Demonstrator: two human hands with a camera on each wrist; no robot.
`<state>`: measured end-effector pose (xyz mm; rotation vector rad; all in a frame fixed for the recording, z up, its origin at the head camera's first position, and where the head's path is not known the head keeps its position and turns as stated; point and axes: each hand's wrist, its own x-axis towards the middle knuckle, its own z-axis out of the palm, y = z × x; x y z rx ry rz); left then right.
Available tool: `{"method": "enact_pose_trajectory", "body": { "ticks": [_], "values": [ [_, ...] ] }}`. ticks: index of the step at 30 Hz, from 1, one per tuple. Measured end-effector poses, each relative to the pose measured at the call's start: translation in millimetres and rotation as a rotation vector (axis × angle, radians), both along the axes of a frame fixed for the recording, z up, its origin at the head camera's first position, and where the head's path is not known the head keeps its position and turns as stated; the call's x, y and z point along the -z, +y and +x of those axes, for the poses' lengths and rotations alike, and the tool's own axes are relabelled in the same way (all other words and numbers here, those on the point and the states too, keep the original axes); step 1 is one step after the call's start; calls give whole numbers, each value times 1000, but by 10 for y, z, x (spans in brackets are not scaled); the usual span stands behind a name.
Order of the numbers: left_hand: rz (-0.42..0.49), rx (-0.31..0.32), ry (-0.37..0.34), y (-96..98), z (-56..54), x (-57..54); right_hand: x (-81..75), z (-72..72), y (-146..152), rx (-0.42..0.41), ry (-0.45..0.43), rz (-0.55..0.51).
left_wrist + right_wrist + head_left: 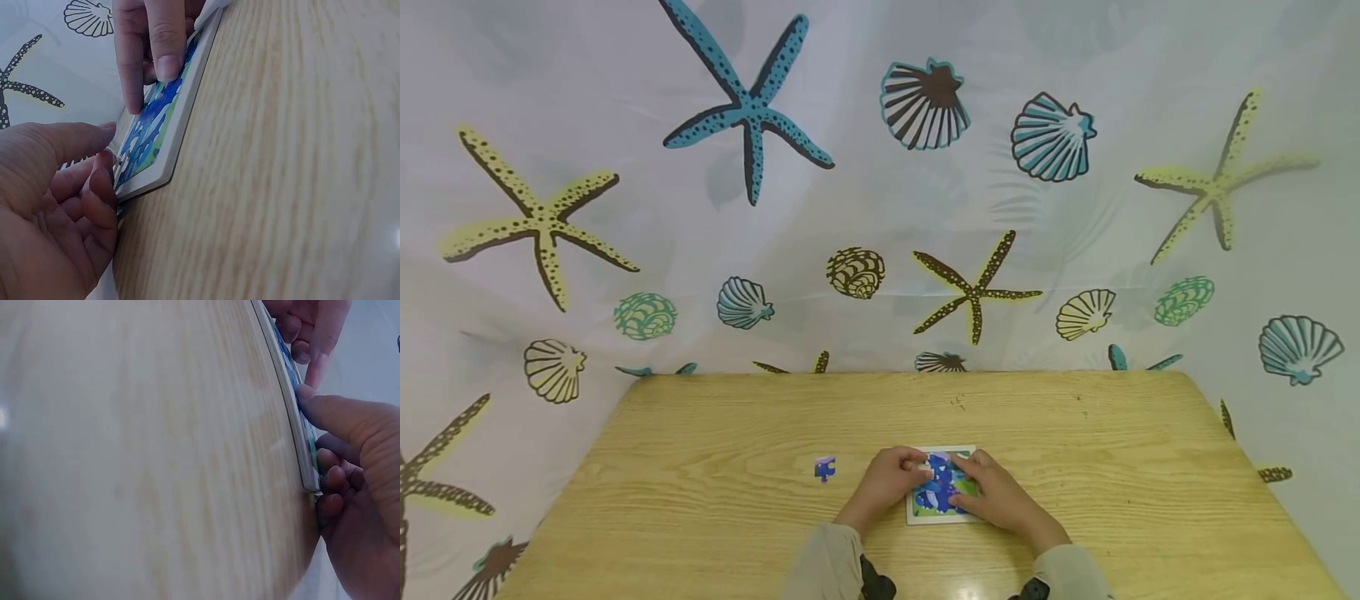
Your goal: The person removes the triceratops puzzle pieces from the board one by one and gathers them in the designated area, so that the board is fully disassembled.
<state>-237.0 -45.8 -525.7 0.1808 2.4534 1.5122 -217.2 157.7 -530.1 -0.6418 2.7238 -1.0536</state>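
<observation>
A small jigsaw puzzle (pixel 936 497) in a white-rimmed tray lies on the table between both hands, its picture blue, purple and green. At its upper left, my left hand (pixel 889 482) pinches a small thin piece (pixel 115 152), mostly hidden by thumb and index finger. My right hand (pixel 1000 496) holds the tray's right side; its thumb (pixel 307 394) presses on the picture and other fingers (pixel 331 481) curl at the edge. The right index finger reaches over the upper part. A loose blue and purple puzzle piece (pixel 825 468) lies left of the tray.
The wooden table (pixel 715 433) extends to both sides of the puzzle. Behind it and at its sides hangs a pale curtain (pixel 865 200) printed with starfish and shells.
</observation>
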Motion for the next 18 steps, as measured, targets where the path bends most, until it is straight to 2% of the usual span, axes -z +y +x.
{"method": "enact_pose_trajectory", "body": {
  "ticks": [7, 11, 18],
  "values": [
    [-102, -37, 85, 61, 21, 49, 3, 2, 0, -1, 9, -11],
    [-145, -55, 109, 85, 29, 63, 1, 2, -4, -1, 13, -17],
    [-195, -100, 76, 128, 53, 47, 21, -1, -5, 0, 12, -18]
  ]
}}
